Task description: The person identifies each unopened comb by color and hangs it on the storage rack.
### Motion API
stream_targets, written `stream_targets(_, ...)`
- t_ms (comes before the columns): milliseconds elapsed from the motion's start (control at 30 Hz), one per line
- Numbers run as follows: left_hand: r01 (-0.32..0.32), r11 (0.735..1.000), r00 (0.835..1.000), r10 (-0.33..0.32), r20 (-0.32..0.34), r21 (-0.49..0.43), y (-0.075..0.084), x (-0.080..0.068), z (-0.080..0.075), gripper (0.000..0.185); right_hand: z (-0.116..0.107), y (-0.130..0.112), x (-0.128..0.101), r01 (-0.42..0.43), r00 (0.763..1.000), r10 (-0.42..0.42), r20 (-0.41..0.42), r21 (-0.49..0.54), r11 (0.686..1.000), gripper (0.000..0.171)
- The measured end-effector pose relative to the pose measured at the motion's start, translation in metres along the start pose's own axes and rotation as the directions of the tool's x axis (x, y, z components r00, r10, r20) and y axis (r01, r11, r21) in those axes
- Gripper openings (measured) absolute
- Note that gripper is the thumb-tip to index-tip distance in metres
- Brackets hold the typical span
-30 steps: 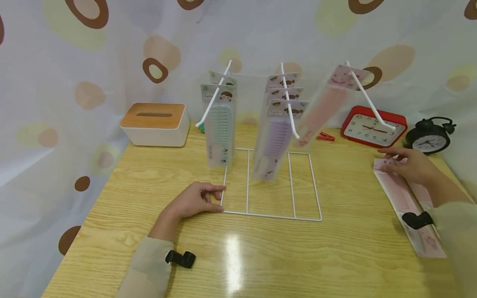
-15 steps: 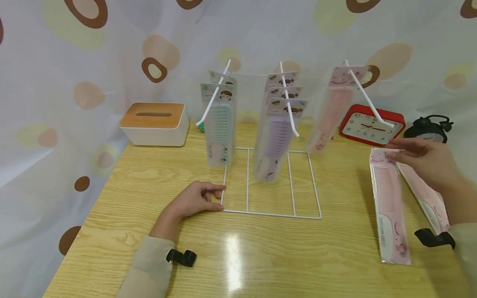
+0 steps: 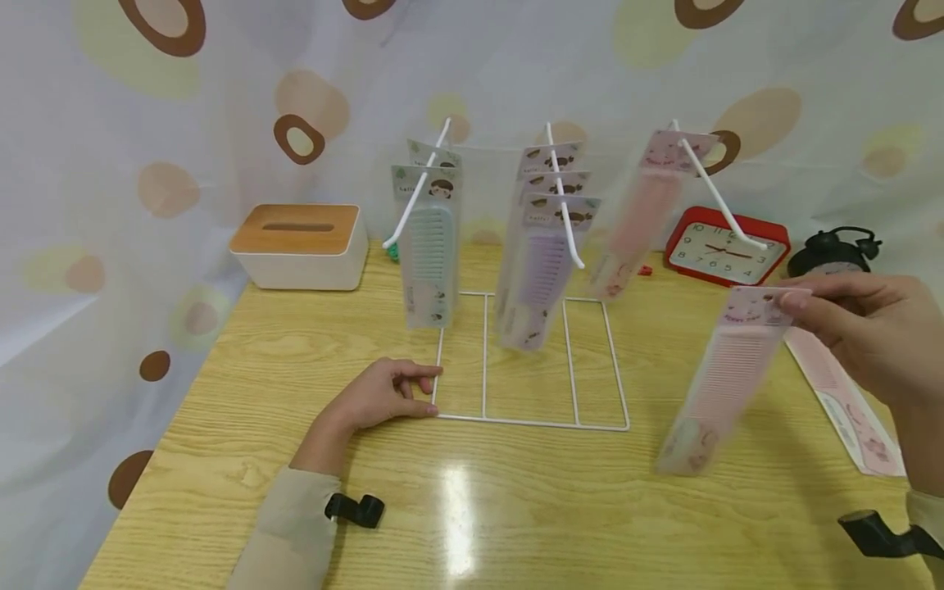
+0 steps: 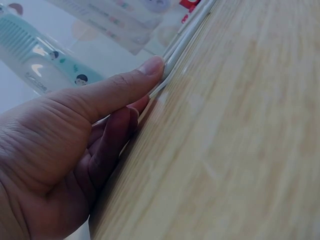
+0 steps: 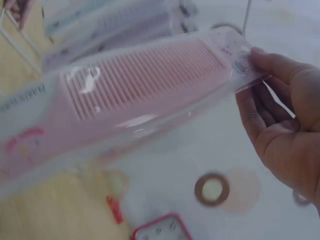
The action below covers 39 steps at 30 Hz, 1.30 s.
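Note:
My right hand (image 3: 878, 328) pinches the header card of a pink comb (image 5: 145, 80) in a clear packet, held tilted above the table's right side. A white wire display rack (image 3: 531, 423) stands mid-table; at its front left corner my left hand (image 3: 379, 393) holds the base wire between thumb and fingers. From the rack's left hook hang green combs (image 3: 430, 254). Purple combs (image 3: 542, 270) hang on the middle hook, and a pink comb (image 3: 642, 213) on the right hook. Another packaged pink comb (image 3: 848, 401) lies on the table, partly behind my right hand.
A white tissue box with a wooden lid (image 3: 295, 246) stands back left. Behind the right hook are a red clock (image 3: 726, 246) and a black alarm clock (image 3: 829, 250). A small red clip (image 3: 645, 270) lies near the red clock. A patterned curtain (image 3: 354, 82) hangs behind.
My right hand has lifted one pink comb off the table and moved it toward the rack, leaving another lying there. The pink comb on the right hook has swung. My left hand stays in place.

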<state>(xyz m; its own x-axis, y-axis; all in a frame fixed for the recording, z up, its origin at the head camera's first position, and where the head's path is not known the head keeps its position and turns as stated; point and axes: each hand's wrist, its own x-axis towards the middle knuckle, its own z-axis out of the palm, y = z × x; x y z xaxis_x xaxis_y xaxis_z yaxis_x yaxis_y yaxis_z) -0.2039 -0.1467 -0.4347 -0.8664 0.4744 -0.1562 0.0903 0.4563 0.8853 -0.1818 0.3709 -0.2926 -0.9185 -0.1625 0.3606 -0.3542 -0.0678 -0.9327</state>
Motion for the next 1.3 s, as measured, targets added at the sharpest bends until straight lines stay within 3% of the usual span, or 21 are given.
stream_targets(67, 0.002, 1.0, 1.0, -0.002, 0.001, -0.006, 0.0, 0.0, 0.0, 0.059, 0.013, -0.008, -0.003, 0.108, 0.993, -0.109, 0.045, 0.014, 0.994, 0.024)
stream_targets(167, 0.001, 1.0, 1.0, -0.001, 0.001, -0.005, -0.001, 0.0, 0.001, 0.058, 0.035, -0.022, -0.003, 0.252, 0.964, -0.254, 0.079, 0.028, 0.967, 0.018)
stream_targets(233, -0.004, 1.0, 1.0, 0.004, 0.001, 0.003, -0.001, 0.001, 0.001, 0.058, 0.049, -0.032, 0.0, 0.329, 0.938, -0.339, 0.079, 0.116, 0.937, 0.013)
stream_targets(367, -0.011, 1.0, 1.0, 0.011, -0.001, 0.011, -0.001, 0.0, 0.001, 0.058, 0.07, -0.05, 0.011, 0.388, 0.904, -0.419, 0.08, 0.256, 0.885, 0.011)
stream_targets(433, -0.011, 1.0, 1.0, 0.011, -0.001, 0.011, -0.001, 0.0, 0.001, 0.059, 0.075, -0.054, 0.016, 0.39, 0.907, -0.416, 0.059, 0.249, 0.886, 0.011)
stream_targets(633, 0.0, 1.0, 1.0, 0.0, -0.003, 0.005, 0.001, 0.001, 0.001, 0.059, 0.077, -0.053, 0.022, 0.346, 0.938, -0.344, -0.04, 0.14, 0.928, 0.014)
stream_targets(833, -0.017, 1.0, 1.0, 0.017, -0.001, 0.027, 0.003, 0.004, 0.0, 0.059, 0.072, -0.048, 0.026, 0.336, 0.942, -0.325, -0.085, 0.187, 0.923, 0.014)
stream_targets(1133, 0.009, 1.0, 1.0, -0.009, -0.001, 0.016, 0.0, -0.004, -0.001, 0.059, 0.075, -0.035, 0.045, 0.216, 0.972, -0.199, -0.123, 0.148, 0.965, 0.017)
stream_targets(1300, -0.017, 1.0, 1.0, 0.017, 0.008, -0.011, -0.001, -0.001, 0.0, 0.058, 0.076, -0.035, 0.062, 0.14, 0.964, -0.137, -0.226, -0.004, 0.99, 0.011)
